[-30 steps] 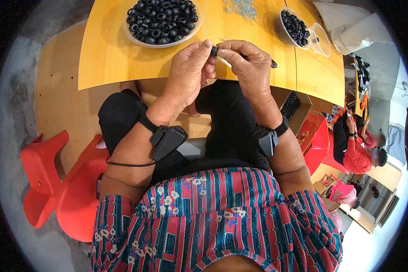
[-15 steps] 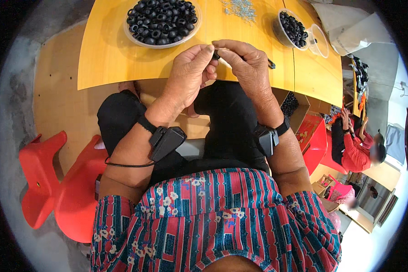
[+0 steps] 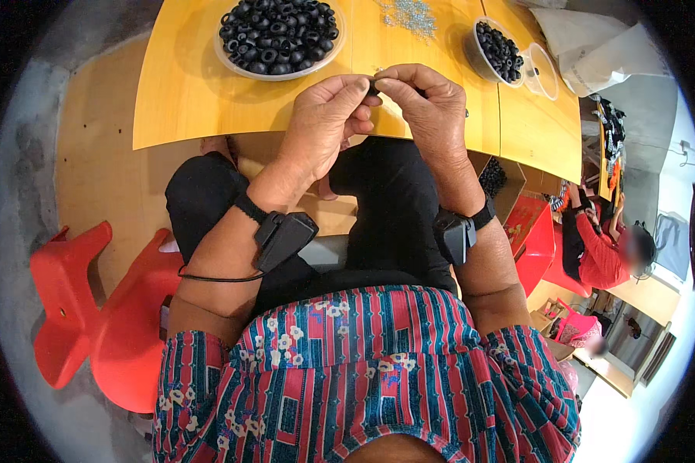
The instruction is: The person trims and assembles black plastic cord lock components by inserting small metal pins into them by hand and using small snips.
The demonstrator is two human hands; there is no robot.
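Observation:
My left hand [image 3: 324, 119] is closed in a pinch on a small black ring-like part [image 3: 374, 88] above the table's near edge. From the other side, the thumb and index finger of my right hand [image 3: 428, 104] pinch at the same part. Most of it is hidden by the fingertips. Beyond my left hand stands a round clear bowl [image 3: 269, 76] heaped with black hollow parts [image 3: 278, 38] of the same look. Small shiny light-blue pieces [image 3: 411, 17] lie in a loose pile farther off.
To the right a smaller clear tub [image 3: 472, 55] holds black parts, beside another clear round container [image 3: 550, 76]. The yellow table [image 3: 185, 108] ends just before my lap. Red chairs [image 3: 135, 339] stand at left; another person [image 3: 601, 251] sits at right.
My right thumb and index finger have come closer to the black part and now meet it at my left fingertips. A small dark item right of my right hand is now mostly covered.

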